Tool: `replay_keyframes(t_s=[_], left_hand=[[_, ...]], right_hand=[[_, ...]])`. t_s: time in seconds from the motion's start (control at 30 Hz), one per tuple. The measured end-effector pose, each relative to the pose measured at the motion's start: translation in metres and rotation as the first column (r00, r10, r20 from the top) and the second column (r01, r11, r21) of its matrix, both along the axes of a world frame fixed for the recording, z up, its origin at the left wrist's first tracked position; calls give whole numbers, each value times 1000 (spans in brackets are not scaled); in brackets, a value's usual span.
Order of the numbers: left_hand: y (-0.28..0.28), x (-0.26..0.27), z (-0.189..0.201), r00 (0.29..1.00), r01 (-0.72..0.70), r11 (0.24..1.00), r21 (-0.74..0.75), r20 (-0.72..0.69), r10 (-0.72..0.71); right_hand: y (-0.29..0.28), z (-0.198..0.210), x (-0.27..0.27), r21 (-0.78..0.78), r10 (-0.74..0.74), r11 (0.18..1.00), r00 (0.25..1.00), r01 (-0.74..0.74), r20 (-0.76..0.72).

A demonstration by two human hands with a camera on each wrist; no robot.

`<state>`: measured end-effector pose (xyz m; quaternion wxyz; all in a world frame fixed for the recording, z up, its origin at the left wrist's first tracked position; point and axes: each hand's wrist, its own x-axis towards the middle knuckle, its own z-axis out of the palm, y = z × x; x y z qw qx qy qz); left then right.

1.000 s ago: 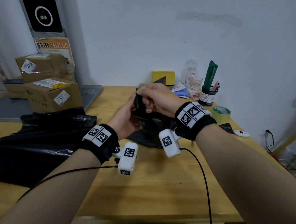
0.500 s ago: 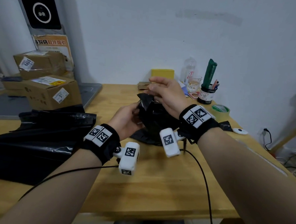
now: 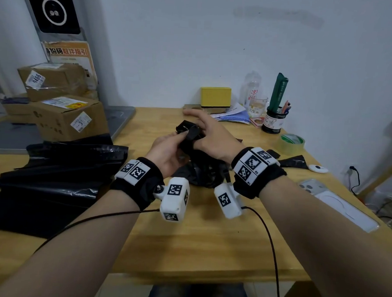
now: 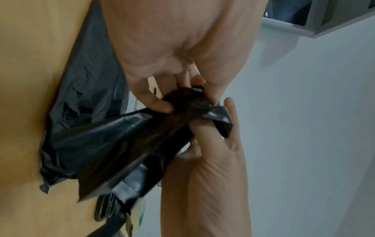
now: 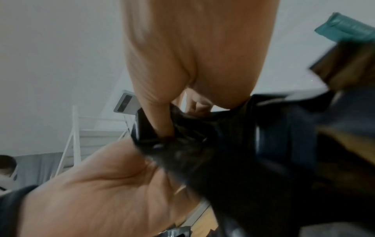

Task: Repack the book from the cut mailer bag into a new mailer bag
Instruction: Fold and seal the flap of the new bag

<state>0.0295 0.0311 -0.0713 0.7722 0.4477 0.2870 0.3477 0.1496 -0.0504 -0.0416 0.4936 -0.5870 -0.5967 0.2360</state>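
A crumpled black mailer bag (image 3: 203,171) is held over the middle of the wooden table (image 3: 208,244), its lower part resting on the wood. My left hand (image 3: 168,147) pinches the bag's bunched upper end (image 4: 182,102) between thumb and fingers. My right hand (image 3: 211,137) grips the same end from the other side. Its thumb (image 5: 160,123) is dug into a fold, and its other fingers stretch forward. A pile of flat black mailer bags (image 3: 52,177) lies at the left. I cannot make out the book.
Two taped cardboard boxes (image 3: 62,118) stand at the back left. Along the back wall are a yellow box (image 3: 216,97), a glass (image 3: 257,106) and a pen cup (image 3: 274,120). A green tape roll (image 3: 290,142) and a phone (image 3: 337,205) lie at the right.
The right hand's fingers were curled over the bag's top and now stretch forward. Both hands sit slightly lower, and the bag's upper end is more tightly bunched between them.
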Motion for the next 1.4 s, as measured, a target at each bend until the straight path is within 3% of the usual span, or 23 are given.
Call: replay_keyframes(t_s=[0.17,0.27,0.37,0.53,0.73,0.97,1.1,1.23,1.3,1.4], left_hand=[[8,5,-2,987,-139,990,38,-70,142],[15,12,-6,973,-205,979,18,-106,205],[17,21,-12,969,-217,976,1,-124,215],[13,36,-25,962,-227,974,-23,-160,221],[14,46,-39,952,-256,965,-51,-188,243],[20,50,-56,958,-250,957,-151,-179,222],[17,50,-55,955,-267,950,-164,-178,238],[20,50,-55,959,-252,953,-171,-176,222],[19,49,-53,958,-254,950,-180,-179,222],[17,47,-50,962,-236,958,-163,-179,207]], right_hand=[[-11,1,14,16,-80,996,978,84,-191],[-21,2,30,35,-213,972,939,230,-268],[-30,1,55,-35,-407,907,854,419,-325],[-43,-5,98,-322,-628,737,778,595,0],[-46,-31,124,-589,-482,557,806,585,344],[-39,-48,135,-596,-527,503,769,626,362],[-32,-46,132,-543,-561,513,739,665,374],[-27,-40,128,-463,-671,558,702,689,237],[-26,-36,124,-408,-687,613,711,677,148],[-23,-26,106,-240,-624,770,776,591,-92]])
